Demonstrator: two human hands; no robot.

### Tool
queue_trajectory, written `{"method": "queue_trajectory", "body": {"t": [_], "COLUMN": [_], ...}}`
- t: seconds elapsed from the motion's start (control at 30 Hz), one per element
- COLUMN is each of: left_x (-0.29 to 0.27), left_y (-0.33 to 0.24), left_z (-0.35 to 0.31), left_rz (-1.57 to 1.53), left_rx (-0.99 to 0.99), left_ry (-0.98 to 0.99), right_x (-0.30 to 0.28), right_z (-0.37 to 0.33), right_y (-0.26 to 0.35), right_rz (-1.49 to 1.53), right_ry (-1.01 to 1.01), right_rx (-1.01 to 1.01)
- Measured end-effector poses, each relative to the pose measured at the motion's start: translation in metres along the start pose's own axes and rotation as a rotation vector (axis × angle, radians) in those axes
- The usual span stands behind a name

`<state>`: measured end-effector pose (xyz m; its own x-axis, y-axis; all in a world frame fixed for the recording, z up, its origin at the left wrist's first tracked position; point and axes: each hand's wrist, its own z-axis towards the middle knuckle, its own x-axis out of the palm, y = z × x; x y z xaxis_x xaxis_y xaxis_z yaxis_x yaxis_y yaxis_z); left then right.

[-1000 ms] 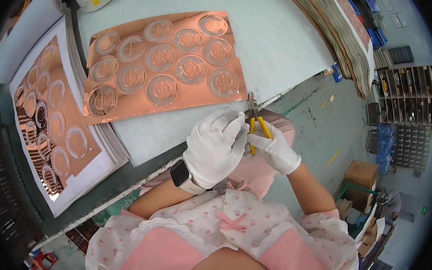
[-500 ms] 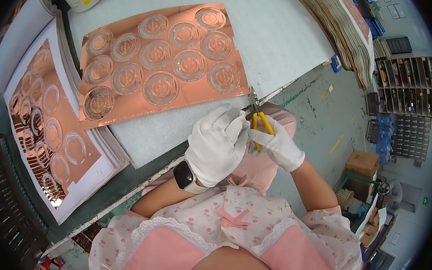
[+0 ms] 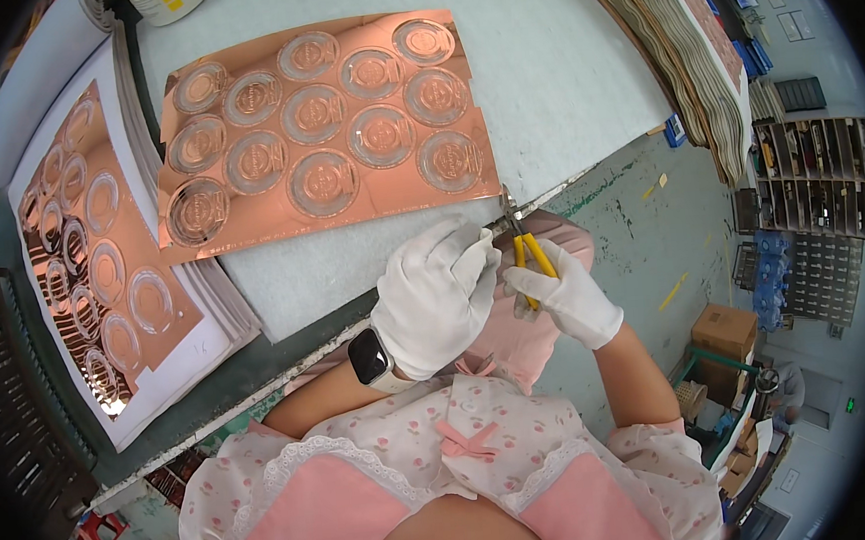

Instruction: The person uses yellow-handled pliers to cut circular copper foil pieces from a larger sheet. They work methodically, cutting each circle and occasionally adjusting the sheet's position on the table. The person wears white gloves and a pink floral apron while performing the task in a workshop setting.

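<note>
My right hand [image 3: 580, 305], in a white glove, is closed around the yellow handles of a pair of cutting pliers [image 3: 540, 255]. The pliers' metal jaws point away from me, close to the near right corner of a shiny copper-coloured sheet [image 3: 263, 218]. Rows of round embossed patterns cover that sheet, which lies on the white table surface. Beside the pliers, just off the table's near edge, is my gloved left hand [image 3: 436, 295]. Its fingers are bent and pressed together; what they may pinch is too small or hidden to name.
At the left a second copper-coloured sheet [image 3: 139, 336] lies on a stack of white paper [image 3: 201, 364]. A white tub [image 3: 158, 3] stands at the far left. Layered grey sheets [image 3: 673, 47] are piled on the far right. Cardboard boxes [image 3: 725, 328] stand beyond the table.
My right hand and the pliers have shifted slightly right and toward me, a little away from my left hand. The copper-coloured sheet sits marginally nearer to me.
</note>
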<state>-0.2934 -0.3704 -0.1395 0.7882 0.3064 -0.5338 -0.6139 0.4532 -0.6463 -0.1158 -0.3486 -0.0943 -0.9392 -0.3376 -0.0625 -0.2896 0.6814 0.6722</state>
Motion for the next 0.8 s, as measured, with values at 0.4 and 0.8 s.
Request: {"method": "queue_trajectory", "body": {"t": [0.4,0.8], "left_x": [0.001,0.001], "left_y": [0.0,-0.001], "left_z": [-0.002,-0.001], "left_rz": [0.035,0.033], "left_rx": [-0.023,-0.017], "left_ry": [0.007,0.001], "right_x": [-0.004,0.001], "right_z": [-0.003,0.006], "right_y": [0.007,-0.01], "right_rz": [0.07,0.185], "right_ry": [0.026,0.009], "right_rx": [0.042,-0.045]}}
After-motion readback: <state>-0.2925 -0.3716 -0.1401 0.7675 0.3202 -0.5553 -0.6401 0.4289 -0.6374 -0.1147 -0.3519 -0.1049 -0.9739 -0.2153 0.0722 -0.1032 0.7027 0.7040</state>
